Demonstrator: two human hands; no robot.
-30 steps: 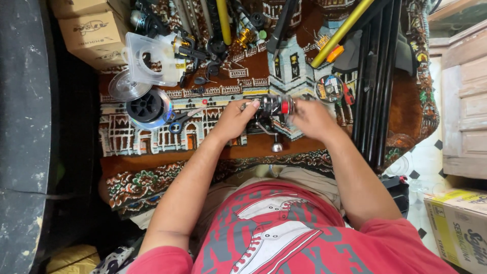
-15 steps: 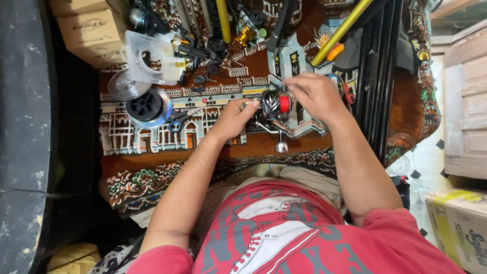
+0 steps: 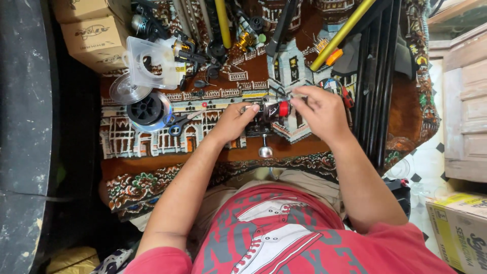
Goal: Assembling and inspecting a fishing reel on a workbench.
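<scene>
A black fishing reel with a red part (image 3: 269,112) sits at the frame's centre on a patterned rug (image 3: 152,172). The left hand (image 3: 234,122) grips its left side; the right hand (image 3: 320,110) pinches something small at its right end. A black spool (image 3: 148,110) lies to the left, dark rods (image 3: 375,76) to the right
</scene>
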